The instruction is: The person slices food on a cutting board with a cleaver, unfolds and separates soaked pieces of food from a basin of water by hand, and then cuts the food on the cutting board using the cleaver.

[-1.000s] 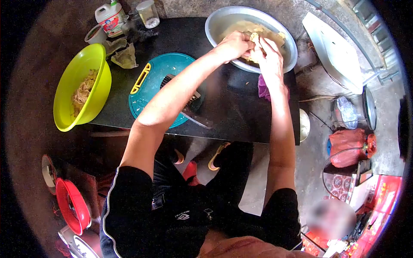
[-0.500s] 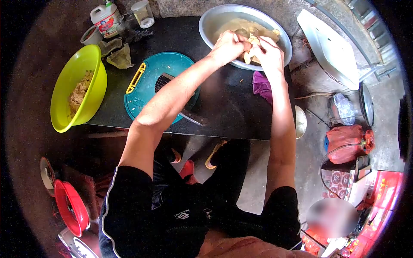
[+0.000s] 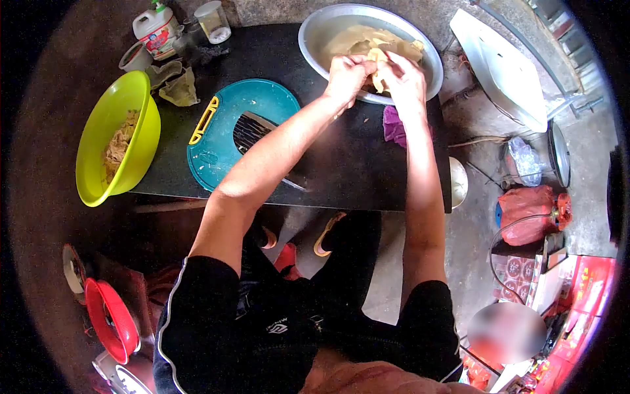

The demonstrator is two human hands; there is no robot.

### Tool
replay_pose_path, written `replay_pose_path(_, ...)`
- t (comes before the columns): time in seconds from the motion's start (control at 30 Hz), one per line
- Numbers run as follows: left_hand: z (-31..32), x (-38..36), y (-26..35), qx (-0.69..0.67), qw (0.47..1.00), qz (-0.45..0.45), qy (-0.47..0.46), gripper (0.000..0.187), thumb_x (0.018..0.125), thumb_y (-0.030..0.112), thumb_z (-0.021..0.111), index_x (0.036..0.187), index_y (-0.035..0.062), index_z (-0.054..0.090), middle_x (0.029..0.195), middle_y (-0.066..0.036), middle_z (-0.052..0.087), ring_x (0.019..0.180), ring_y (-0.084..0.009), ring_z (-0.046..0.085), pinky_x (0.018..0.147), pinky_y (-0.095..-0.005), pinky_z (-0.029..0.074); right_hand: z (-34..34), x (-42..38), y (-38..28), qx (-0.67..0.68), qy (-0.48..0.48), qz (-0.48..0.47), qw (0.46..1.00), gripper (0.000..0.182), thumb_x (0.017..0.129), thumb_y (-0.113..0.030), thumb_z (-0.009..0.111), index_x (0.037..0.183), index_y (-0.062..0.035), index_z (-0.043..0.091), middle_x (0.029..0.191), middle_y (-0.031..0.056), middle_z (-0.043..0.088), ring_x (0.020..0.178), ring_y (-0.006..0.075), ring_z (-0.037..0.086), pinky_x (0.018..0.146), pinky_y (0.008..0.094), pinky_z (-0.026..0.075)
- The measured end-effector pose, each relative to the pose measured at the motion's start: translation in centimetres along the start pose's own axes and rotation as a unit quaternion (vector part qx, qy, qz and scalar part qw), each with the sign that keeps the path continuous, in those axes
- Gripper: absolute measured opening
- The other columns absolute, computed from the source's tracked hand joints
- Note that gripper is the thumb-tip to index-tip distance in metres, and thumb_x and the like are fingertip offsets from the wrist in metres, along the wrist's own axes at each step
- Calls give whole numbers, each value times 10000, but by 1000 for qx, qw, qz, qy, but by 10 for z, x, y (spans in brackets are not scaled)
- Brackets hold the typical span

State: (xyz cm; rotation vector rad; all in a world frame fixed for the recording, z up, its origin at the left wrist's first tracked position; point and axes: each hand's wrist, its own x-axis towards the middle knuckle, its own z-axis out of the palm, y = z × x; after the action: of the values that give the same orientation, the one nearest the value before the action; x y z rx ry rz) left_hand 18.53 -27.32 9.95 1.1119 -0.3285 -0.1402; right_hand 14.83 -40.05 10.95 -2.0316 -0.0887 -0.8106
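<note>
Over the front part of a metal basin (image 3: 304, 47), my left hand (image 3: 346, 79) and my right hand (image 3: 405, 80) pinch a soft yellowish piece of food (image 3: 377, 72) between them. Both sets of fingers are closed on it, and the hands are close together. Behind them, more yellowish pieces (image 3: 364, 39) lie in cloudy liquid inside the basin. Just in front of the basin, beside my right forearm, sits a purple cloth (image 3: 394, 126). My left forearm passes over a round teal cutting board (image 3: 262, 94) and partly hides the cleaver (image 3: 252, 130) lying on it.
At the table's left edge, a lime-green bowl (image 3: 146, 148) holds pale cut food (image 3: 121, 150). Behind it are crumpled greyish pieces (image 3: 180, 90), a white jug (image 3: 155, 31) and a clear plastic container (image 3: 213, 25). A white sink (image 3: 502, 72) stands to the right.
My hands have shifted slightly left and toward me, and the yellowish piece between them now hangs stretched out. The whole view has shifted a little.
</note>
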Motion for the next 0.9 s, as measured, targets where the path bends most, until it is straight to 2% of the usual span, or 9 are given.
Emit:
replay_pose_path(0.1,3,-5,10,21,999,-43,23,115,803,60,584,776,-19,663,656,-64,634,510,-111,558,456,-234,440,-19,-10,-33,-130,-70,101,984,467,788,-340,699,1053,37,629,897,147,677,843,220,649,774,320,496)
replay_pose_path(0.13,8,-12,22,21,998,-57,25,118,809,68,579,790,-9,666,656,-65,635,488,-111,549,431,-234,428,-19,-13,-31,-54,-96,145,983,501,782,-391,693,1029,41,634,881,153,678,835,216,651,769,324,495)
replay_pose_path(0.3,11,-14,28,107,979,-171,9,175,827,164,587,854,11,667,610,-47,606,331,-88,404,260,-255,242,-20,-16,-31,-47,-131,152,978,352,795,-288,670,985,8,656,852,131,688,796,197,654,753,315,495)
replay_pose_path(0.33,10,-14,28,106,980,-169,14,241,849,159,586,997,-23,643,809,-147,678,442,-86,560,250,-199,285,-19,-16,-29,-55,-133,158,977,332,797,-273,663,980,4,658,847,130,689,795,194,654,750,313,495)
replay_pose_path(0.43,5,-18,38,143,967,-209,29,239,849,152,583,983,-37,639,788,-153,674,397,-83,525,242,-206,282,-14,-19,-31,-5,-101,144,984,306,795,-245,651,961,13,660,830,143,685,781,185,653,730,311,497)
replay_pose_path(0.6,10,-32,36,135,977,-148,67,172,799,123,619,878,-19,674,681,-138,663,302,-74,429,237,-214,255,-15,-24,-45,-58,-89,132,986,303,717,-223,649,896,20,665,730,138,674,686,170,642,675,308,499)
replay_pose_path(0.7,4,-31,33,187,972,-139,39,89,726,89,661,740,3,679,598,-65,630,425,-101,532,318,-247,351,-15,-22,-40,-41,-93,138,985,293,708,-218,643,862,30,661,712,151,662,672,177,635,656,317,495)
replay_pose_path(0.83,4,-29,30,207,974,-84,36,150,750,138,670,799,-1,695,627,-91,648,304,-75,396,257,-230,268,-15,-23,-32,-73,-73,114,988,300,699,-226,655,828,44,636,685,164,636,656,189,620,631,332,484)
replay_pose_path(0.9,3,-25,27,171,981,-89,29,138,720,87,688,810,-18,693,639,-82,653,383,-88,477,339,-227,351,-15,-21,-25,-53,-66,127,988,263,702,-190,658,805,51,628,672,149,631,636,171,613,609,319,485)
